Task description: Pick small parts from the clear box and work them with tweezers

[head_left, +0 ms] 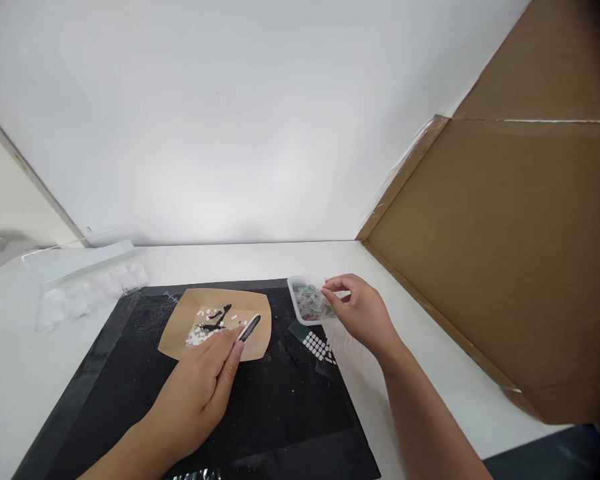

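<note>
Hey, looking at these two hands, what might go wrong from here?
The left hand, over the tan tray, might scatter its loose white bits. The black-and-white piece it holds could slip and drop among them. The right hand, at the plastic container, might tip it and spill the small pieces inside.

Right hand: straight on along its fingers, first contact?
Probably the small packets in the plastic tub, or the tub's rim. The right hand overlaps the tub's edge in view; its height above is unclear.
</note>
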